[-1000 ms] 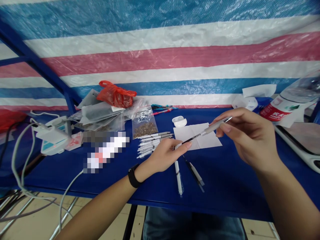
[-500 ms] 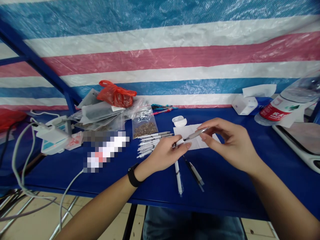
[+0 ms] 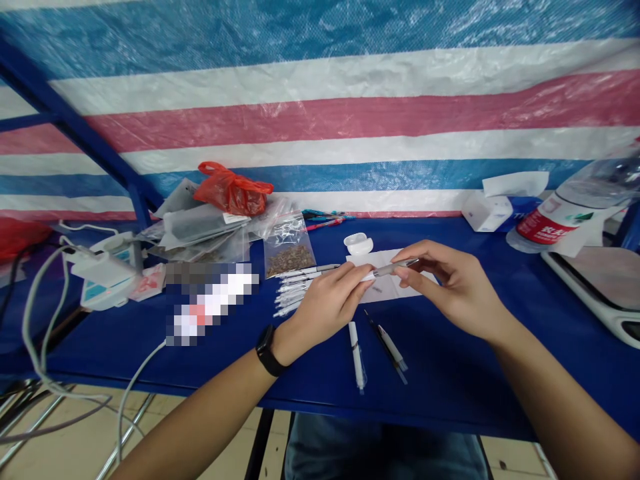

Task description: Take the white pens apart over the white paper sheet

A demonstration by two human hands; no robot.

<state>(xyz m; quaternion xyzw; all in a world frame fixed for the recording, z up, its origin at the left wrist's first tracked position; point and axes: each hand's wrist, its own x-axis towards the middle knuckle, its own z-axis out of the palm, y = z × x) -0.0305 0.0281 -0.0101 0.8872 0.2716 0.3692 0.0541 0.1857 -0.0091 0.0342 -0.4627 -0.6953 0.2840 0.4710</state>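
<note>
Since a second ago, the right hand [image 3: 450, 287] has swung in toward the left hand [image 3: 330, 297], and the dark rod that showed between the two ends of the pen [image 3: 393, 268] is out of sight. From where I stand, that pen is up in the air above the desk [image 3: 450, 393]: the right grip pinches its grey front between thumb and fingertips, the left grip is wrapped round the white back end.

I'd guess it's light, stiff and rather slick, with a thin rod inside that could bend; the grey front looks the surest place to hold.

Take the held pen as the clock's middle. Nearest me, between six and seven, lies one white pen [image 3: 357, 360]; at six, one loose grey barrel [image 3: 391, 343] beside one dark rod [image 3: 381, 332]. Under the hands is one sheet of paper [image 3: 393, 293]. Between eight and nine is a row of white pens [image 3: 290, 299], five at least, overlapping too much to count. One small white case [image 3: 359, 245] sits between ten and eleven, one bag of brown bits [image 3: 289, 260] between nine and ten. One scale [image 3: 595, 273] stands at three, one bottle [image 3: 547, 223] between two and three. Farthest back, between ten and eleven, are several coloured pens [image 3: 327, 219], too tangled to number.
</note>
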